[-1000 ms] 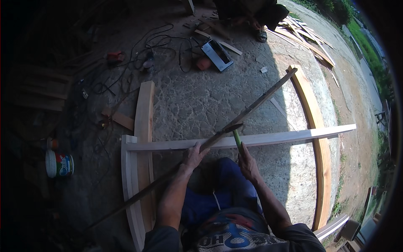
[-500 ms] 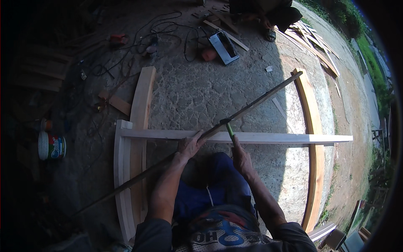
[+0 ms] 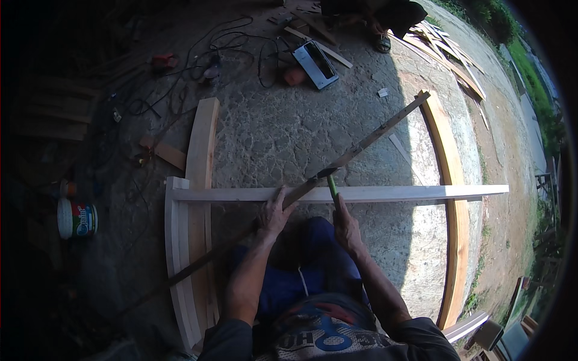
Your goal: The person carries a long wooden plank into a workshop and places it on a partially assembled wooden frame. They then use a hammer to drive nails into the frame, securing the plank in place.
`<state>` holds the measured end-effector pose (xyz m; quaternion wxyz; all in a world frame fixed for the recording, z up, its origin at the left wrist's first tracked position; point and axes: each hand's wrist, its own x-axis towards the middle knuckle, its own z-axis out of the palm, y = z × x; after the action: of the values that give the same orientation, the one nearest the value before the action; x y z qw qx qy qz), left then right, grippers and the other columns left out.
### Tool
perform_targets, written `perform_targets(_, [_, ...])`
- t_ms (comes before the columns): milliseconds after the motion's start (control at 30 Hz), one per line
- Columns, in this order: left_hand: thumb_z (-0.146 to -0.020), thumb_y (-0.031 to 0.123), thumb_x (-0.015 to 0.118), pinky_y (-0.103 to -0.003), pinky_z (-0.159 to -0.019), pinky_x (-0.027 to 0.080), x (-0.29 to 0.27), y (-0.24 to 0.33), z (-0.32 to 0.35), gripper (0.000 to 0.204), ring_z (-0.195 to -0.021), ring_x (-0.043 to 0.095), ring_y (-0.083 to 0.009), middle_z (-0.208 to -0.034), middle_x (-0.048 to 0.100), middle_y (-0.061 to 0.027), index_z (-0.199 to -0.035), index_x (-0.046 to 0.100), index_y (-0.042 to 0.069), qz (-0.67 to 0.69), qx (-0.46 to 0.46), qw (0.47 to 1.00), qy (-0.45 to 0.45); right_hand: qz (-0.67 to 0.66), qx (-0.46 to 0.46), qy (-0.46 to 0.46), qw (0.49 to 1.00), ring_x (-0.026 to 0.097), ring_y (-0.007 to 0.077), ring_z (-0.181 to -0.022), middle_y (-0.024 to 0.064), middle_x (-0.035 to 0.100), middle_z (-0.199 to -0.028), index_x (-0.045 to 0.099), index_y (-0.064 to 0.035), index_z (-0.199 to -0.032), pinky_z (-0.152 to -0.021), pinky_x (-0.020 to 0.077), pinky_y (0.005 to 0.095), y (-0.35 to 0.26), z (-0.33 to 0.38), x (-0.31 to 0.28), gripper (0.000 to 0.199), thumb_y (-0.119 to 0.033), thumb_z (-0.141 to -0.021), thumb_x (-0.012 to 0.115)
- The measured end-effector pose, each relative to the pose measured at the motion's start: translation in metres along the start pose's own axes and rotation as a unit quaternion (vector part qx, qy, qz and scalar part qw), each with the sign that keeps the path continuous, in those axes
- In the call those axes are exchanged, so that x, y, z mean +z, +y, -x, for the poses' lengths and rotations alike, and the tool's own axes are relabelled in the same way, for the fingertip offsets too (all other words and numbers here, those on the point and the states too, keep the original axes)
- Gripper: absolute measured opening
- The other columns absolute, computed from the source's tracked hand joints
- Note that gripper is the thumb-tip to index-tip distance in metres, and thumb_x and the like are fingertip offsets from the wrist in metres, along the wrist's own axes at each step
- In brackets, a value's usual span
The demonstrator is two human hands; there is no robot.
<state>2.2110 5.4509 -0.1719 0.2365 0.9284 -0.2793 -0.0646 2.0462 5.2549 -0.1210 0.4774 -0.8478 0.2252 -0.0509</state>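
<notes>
Head view: hands (image 3: 310, 216) press slat (image 3: 337, 163), gripping green pencil (image 3: 332, 186).

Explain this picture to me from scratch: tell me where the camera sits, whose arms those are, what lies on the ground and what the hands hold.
There is no machine here. The camera is worn on a person's head and looks down, so the two forearms rising from the lower edge are that person's own. The wide lens bends straight edges near the rim.

The left hand presses down on a long dark strip that lies slantwise across a pale wooden board. The right hand grips a thin green pencil-like tool, its tip close to where strip and board cross.

The board spans two curved wooden pieces, one at the left and one at the right, on rough stone ground. Farther off lie tangled cables, a blue-grey tool case and a paint tub.
</notes>
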Motion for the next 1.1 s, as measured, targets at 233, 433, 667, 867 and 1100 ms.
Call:
perform_targets(233, [-0.097, 0.062, 0.057, -0.059, -0.082, 0.056, -0.008, 0.011, -0.005, 0.071, -0.099, 0.069, -0.0483, -0.112, 0.07, -0.0272, -0.152, 0.047, 0.019, -0.069, -0.037, 0.991, -0.108, 0.033, -0.095, 0.082, 0.992, 0.066, 0.0472, -0.092, 0.0264, 0.066, -0.101, 0.029, -0.0163, -0.161, -0.074, 0.0513, 0.0549, 0.022, 0.018, 0.018, 0.066, -0.005, -0.101, 0.053])
perform_targets(433, [-0.097, 0.066, 0.051, -0.061, -0.081, 0.055, 0.0, 0.004, -0.007, 0.071, -0.095, 0.07, -0.0493, -0.105, 0.072, -0.0265, -0.153, 0.045, 0.022, -0.09, -0.042, 0.991, -0.095, 0.024, -0.119, 0.068, 0.99, 0.066, 0.0479, -0.087, 0.0245, 0.066, -0.099, 0.028, -0.0182, -0.161, -0.072, 0.0516, 0.055, 0.016, 0.025, 0.01, 0.071, 0.0, -0.097, 0.053])
perform_targets(667, [-0.097, 0.071, 0.047, -0.062, -0.082, 0.054, 0.0, 0.01, -0.007, 0.073, -0.096, 0.07, -0.0503, -0.108, 0.073, -0.0238, -0.153, 0.045, 0.025, -0.111, -0.056, 0.987, -0.103, 0.072, -0.012, -0.037, 0.997, 0.067, 0.0492, -0.083, 0.0273, 0.067, -0.102, 0.028, -0.013, -0.16, -0.067, 0.0514, 0.0555, 0.015, 0.012, 0.008, 0.068, -0.001, -0.097, 0.051])
perform_targets(867, [-0.096, 0.072, 0.047, -0.062, -0.081, 0.054, 0.006, 0.004, -0.005, 0.073, -0.095, 0.07, -0.0501, -0.104, 0.073, -0.0239, -0.152, 0.047, 0.025, -0.118, -0.05, 0.989, -0.079, 0.033, -0.171, 0.107, 0.979, 0.067, 0.0491, -0.083, 0.0284, 0.067, -0.102, 0.031, -0.0104, -0.159, -0.063, 0.0513, 0.0549, -0.011, 0.03, -0.007, 0.068, 0.002, -0.095, 0.051])
perform_targets(1100, [-0.096, 0.072, 0.048, -0.063, -0.08, 0.054, 0.008, 0.006, -0.005, 0.072, -0.092, 0.071, -0.0495, -0.102, 0.074, -0.0238, -0.152, 0.047, 0.028, -0.127, -0.044, 0.988, -0.076, 0.051, -0.001, -0.024, 0.998, 0.066, 0.0504, -0.077, 0.0295, 0.065, -0.088, 0.028, -0.0188, -0.16, -0.065, 0.0491, 0.0581, 0.027, 0.009, 0.018, 0.07, -0.002, -0.096, 0.051])
